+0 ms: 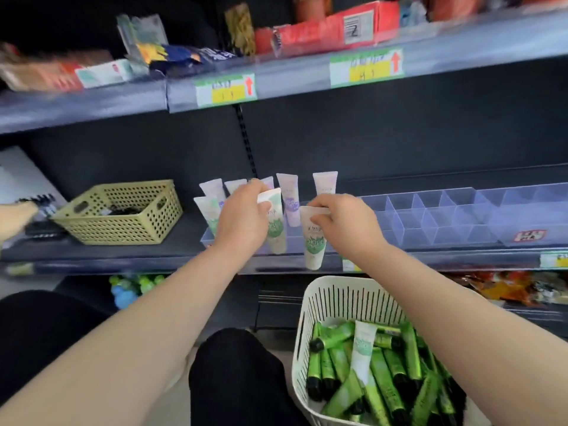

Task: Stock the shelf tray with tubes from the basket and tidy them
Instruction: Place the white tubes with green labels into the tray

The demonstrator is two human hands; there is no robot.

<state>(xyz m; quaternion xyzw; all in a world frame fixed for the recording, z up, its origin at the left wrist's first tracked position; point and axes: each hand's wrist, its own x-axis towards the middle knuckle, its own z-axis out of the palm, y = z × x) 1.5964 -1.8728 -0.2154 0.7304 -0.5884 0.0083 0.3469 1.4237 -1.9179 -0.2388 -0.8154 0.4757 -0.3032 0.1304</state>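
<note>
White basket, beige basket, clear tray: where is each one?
white basket [338, 299], head view, slotted back wall.
beige basket [123, 226], head view, holed front wall.
clear tray [430, 224], head view, an empty compartment's divider.

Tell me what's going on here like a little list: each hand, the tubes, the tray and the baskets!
left hand: grips the left tube, white and green, at the tray's front
right hand: pinches the top of the right tube, held before the shelf edge
tray: clear, divided, right part unfilled
purple tubes: upright at the tray's back
white basket: below the shelf, holds green tubes
beige basket: on the shelf, left of the tray
</note>
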